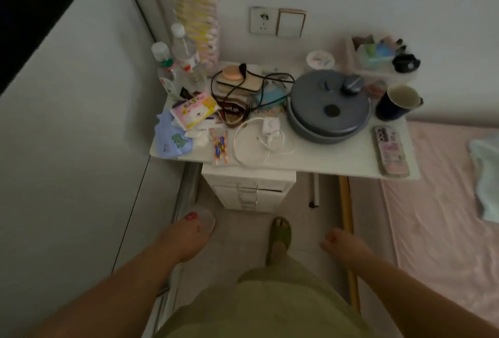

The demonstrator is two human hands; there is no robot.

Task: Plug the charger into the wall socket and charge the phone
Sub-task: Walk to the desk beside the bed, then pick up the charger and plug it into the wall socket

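Left hand: low in the view, below the tabletop's front edge, palm down, fingers loosely spread, grasping nothing (a clear round thing on the floor shows behind the fingertips, and whether they touch it cannot be told).
Right hand: also below the front edge, well apart from the left, fingers relaxed and released, nothing in it.
Tabletop: white, set against the wall, crowded along its back and left parts.
Charger: small white block near the middle of the front half, lying flat.
Cable: white, in loose loops around and in front of the charger, reaching close to the front edge.
Phone: at the front right corner, lying back up in a pale patterned case, its long side running along the right edge.
Wall socket: white plate on the wall above the back edge, nothing plugged in; a switch sits just beside it on the right.
Grey pot: lidded, right of centre, between the charger and a dark mug near the back right corner.
Bottles: two clear ones at the back left corner.
Black cord: tangled over a stack of small items left of the pot.
Bed: pink sheet, just beside the tabletop's right edge.
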